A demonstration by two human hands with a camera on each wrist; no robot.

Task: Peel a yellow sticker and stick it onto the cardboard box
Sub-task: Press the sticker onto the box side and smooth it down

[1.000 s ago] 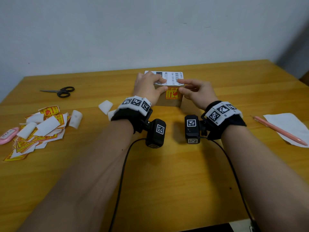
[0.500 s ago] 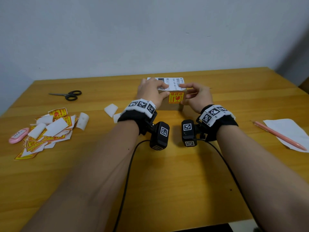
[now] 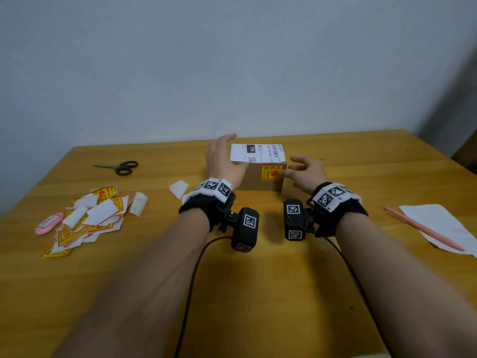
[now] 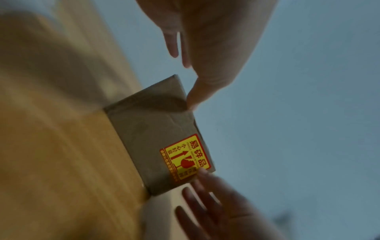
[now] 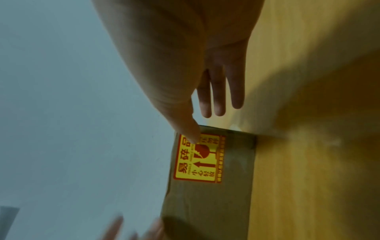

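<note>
The yellow sticker (image 3: 270,172) sits on the near face of the cardboard box (image 3: 258,180) on your desk (image 3: 258,293). Your right hand (image 3: 305,173), fingers relaxed, touches its edge; your left hand (image 3: 224,161), fingers straight, flanks the box.

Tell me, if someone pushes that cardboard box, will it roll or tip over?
Probably neither. The cardboard box has flat sides and sits flat on the wooden table, so it would likely slide. It looks wider than tall, which makes tipping unlikely. It is small, so it may be light and shift easily, though nothing shows what is inside.
</note>
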